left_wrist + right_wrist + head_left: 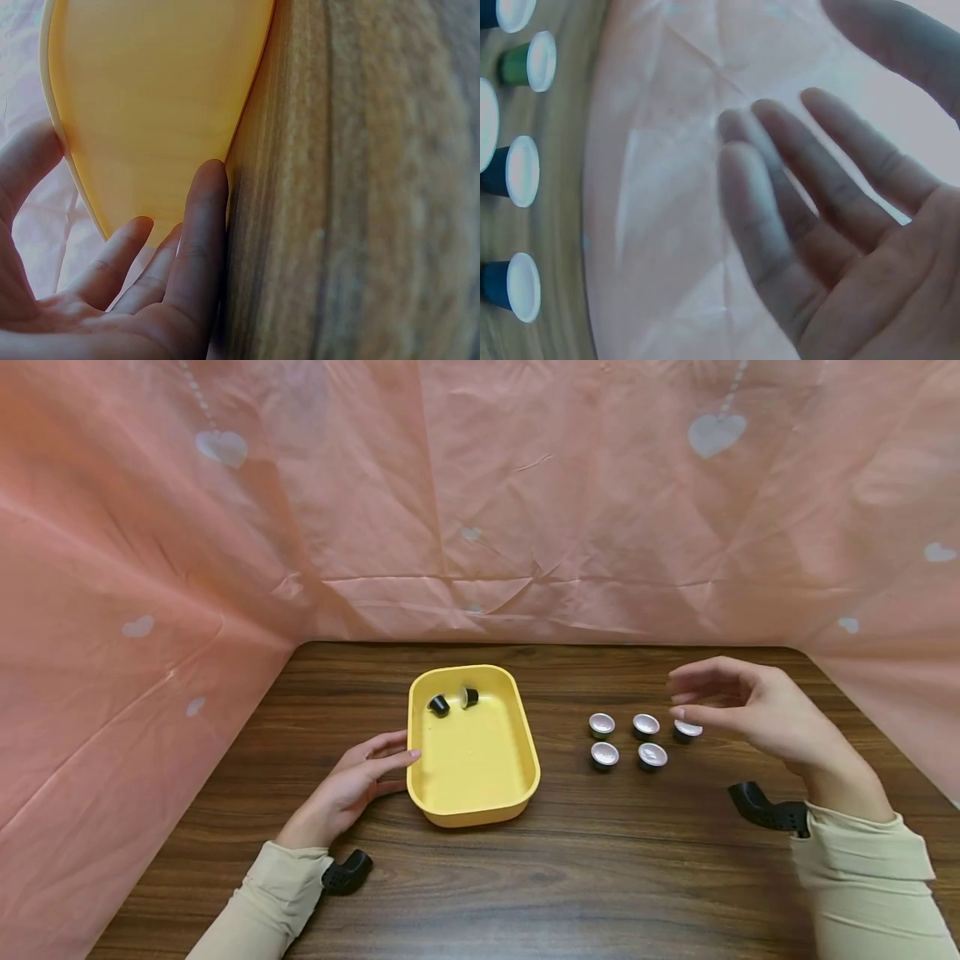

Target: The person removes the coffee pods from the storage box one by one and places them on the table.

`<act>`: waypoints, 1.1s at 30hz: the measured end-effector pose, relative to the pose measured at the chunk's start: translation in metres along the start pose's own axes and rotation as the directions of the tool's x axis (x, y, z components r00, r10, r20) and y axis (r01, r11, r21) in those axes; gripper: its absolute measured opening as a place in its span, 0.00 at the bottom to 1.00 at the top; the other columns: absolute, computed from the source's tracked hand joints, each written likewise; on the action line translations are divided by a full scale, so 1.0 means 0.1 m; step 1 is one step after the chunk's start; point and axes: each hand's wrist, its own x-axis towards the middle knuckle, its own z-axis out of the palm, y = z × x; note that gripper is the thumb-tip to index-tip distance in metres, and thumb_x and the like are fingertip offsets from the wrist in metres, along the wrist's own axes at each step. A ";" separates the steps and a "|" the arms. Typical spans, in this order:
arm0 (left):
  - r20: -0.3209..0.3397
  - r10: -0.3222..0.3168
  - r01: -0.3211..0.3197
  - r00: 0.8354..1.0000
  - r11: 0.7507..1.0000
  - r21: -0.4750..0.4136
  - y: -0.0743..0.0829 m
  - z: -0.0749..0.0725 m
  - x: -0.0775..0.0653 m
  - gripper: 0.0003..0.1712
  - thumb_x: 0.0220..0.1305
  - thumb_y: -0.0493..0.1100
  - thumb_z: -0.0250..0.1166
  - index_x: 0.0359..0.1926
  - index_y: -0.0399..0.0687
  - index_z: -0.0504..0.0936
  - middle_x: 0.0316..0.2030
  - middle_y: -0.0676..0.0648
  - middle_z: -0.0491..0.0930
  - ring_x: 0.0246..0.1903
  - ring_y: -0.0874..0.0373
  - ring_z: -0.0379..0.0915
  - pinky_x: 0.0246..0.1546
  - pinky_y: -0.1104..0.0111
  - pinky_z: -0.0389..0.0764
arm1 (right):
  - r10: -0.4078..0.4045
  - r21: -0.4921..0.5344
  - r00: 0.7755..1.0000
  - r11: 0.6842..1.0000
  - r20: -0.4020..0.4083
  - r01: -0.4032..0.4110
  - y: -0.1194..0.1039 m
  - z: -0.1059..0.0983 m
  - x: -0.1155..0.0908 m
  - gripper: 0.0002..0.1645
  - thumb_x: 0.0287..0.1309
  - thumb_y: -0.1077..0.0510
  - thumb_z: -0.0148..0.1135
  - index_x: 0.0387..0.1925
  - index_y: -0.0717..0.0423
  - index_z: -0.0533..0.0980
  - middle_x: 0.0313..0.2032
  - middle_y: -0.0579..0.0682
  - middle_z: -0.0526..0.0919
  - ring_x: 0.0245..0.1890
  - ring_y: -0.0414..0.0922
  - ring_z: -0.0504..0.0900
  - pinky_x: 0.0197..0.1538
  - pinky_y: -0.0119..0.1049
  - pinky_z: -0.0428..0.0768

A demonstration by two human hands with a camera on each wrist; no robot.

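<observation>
Against the left side of a yellow tray point(472, 768) rests my left hand point(351, 789); the thumb is at the rim and the fairly straight fingers touch the outer wall in the left wrist view. Inside the tray, toward its far end, lie two dark coffee capsules on their sides, one point(439, 706) sharp and the other point(470, 697) slightly blurred. My right hand point(772, 714) hovers over the table at the right, its fingers loosely bent and its palm bare. Its thumb partly covers the rightmost coffee capsule point(686, 732) in the head view.
Several more coffee capsules point(604, 755) stand lid up in two short rows right of the tray; one green capsule point(526, 63) shows in the right wrist view. The brown wooden table point(555, 885) is bordered by pink cloth point(525, 502) with hearts.
</observation>
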 end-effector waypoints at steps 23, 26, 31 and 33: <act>-0.001 0.000 0.000 1.000 1.000 0.006 0.00 0.00 0.00 0.37 0.76 0.44 0.68 0.79 0.41 0.67 0.76 0.39 0.71 0.59 0.60 0.80 0.66 0.56 0.82 | -0.096 0.234 0.995 0.968 -0.003 0.095 -0.13 0.07 0.04 0.25 0.67 0.68 0.71 0.63 0.53 0.81 0.50 0.39 0.93 0.50 0.34 0.91 0.47 0.24 0.86; -0.003 -0.005 0.005 1.000 1.000 0.021 -0.01 -0.01 0.00 0.38 0.76 0.46 0.68 0.80 0.42 0.67 0.76 0.38 0.70 0.60 0.60 0.79 0.66 0.56 0.82 | -0.070 0.231 0.997 0.970 -0.011 0.071 -0.24 0.17 0.09 0.24 0.67 0.66 0.73 0.63 0.53 0.82 0.49 0.38 0.93 0.49 0.35 0.91 0.47 0.26 0.87; -0.008 -0.008 0.008 1.000 1.000 0.022 -0.01 -0.01 0.01 0.38 0.75 0.46 0.69 0.80 0.43 0.67 0.76 0.39 0.71 0.60 0.60 0.79 0.66 0.56 0.82 | -0.062 0.240 0.998 0.969 -0.022 0.065 -0.40 0.35 0.20 0.23 0.65 0.63 0.76 0.61 0.55 0.83 0.47 0.39 0.93 0.48 0.37 0.91 0.49 0.28 0.88; -0.009 -0.008 0.008 1.000 1.000 0.020 -0.01 0.00 0.01 0.38 0.75 0.46 0.69 0.80 0.43 0.67 0.76 0.39 0.71 0.59 0.60 0.80 0.66 0.56 0.83 | -0.075 0.243 0.997 0.967 -0.017 0.077 -0.45 0.43 0.25 0.22 0.65 0.62 0.76 0.60 0.56 0.83 0.46 0.38 0.93 0.47 0.37 0.91 0.49 0.27 0.87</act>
